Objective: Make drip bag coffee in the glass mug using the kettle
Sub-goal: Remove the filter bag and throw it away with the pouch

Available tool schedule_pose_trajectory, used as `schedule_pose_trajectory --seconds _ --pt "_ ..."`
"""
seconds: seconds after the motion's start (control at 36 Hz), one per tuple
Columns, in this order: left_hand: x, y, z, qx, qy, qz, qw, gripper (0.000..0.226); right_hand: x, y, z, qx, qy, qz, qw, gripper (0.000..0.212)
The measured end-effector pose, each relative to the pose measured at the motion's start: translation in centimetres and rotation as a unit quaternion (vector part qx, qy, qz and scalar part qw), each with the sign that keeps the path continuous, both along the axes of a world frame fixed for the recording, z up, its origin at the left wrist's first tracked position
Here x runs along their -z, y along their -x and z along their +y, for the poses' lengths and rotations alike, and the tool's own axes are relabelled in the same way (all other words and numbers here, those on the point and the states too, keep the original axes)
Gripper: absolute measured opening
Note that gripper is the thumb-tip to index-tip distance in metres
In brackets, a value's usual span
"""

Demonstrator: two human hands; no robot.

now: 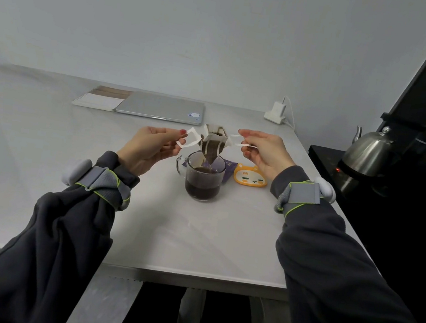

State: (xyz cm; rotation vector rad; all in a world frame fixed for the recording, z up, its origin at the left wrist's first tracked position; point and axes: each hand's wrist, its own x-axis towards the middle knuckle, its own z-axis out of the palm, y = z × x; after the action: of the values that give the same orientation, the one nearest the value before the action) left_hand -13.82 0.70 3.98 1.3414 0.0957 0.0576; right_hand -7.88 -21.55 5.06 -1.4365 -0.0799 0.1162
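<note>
the drip bag hangs in the air right over the mug, its wet brown tip dipping to about the level of the rim. the left hand pinches the bag's left paper ear between thumb and fingertips. the right hand pinches the right ear the same way, so the bag is stretched between the two. the mug stands on the table about midway between the near and far edges, closer to the right edge, with its handle to the left and dark coffee filling the lower part. just behind it lies a purple wrapper, and beside that, toward the right edge, an orange cat-faced pad. along the far edge lie a shut laptop and, touching its left side, a notebook. a white charger sits at the far right corner. the kettle stands off the table on a black base beyond the right edge, well apart from the mug. both wrists wear grey straps over dark sleeves.
</note>
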Motion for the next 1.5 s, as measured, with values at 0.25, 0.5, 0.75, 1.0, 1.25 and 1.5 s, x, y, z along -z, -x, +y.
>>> schedule_pose_trajectory --seconds 0.25,0.5,0.75,1.0,1.25,1.5 --pt "-0.3 0.0 0.0 -0.003 -0.011 -0.012 1.000 0.010 -0.2 -0.1 0.2 0.000 -0.001 -0.018 1.000 0.020" --pt "-0.6 0.3 0.0 -0.004 -0.028 -0.028 0.999 0.011 -0.4 -0.4 0.0 0.011 0.000 -0.034 0.999 0.020" --pt "0.8 0.4 0.3 -0.003 -0.023 -0.006 1.000 0.009 0.8 -0.2 0.4 0.004 0.012 -0.015 1.000 0.021" --pt "0.7 0.1 0.6 -0.001 -0.030 -0.011 0.999 0.009 0.7 -0.4 0.4 0.009 0.013 -0.022 1.000 0.023" --pt "0.7 0.2 0.7 0.002 -0.035 -0.014 0.999 0.010 0.8 -0.2 0.4 0.008 0.023 -0.024 0.999 0.021" --pt "1.7 0.3 -0.3 0.012 -0.018 0.002 1.000 0.010 0.9 0.0 1.0 -0.021 0.056 -0.032 0.998 0.022"
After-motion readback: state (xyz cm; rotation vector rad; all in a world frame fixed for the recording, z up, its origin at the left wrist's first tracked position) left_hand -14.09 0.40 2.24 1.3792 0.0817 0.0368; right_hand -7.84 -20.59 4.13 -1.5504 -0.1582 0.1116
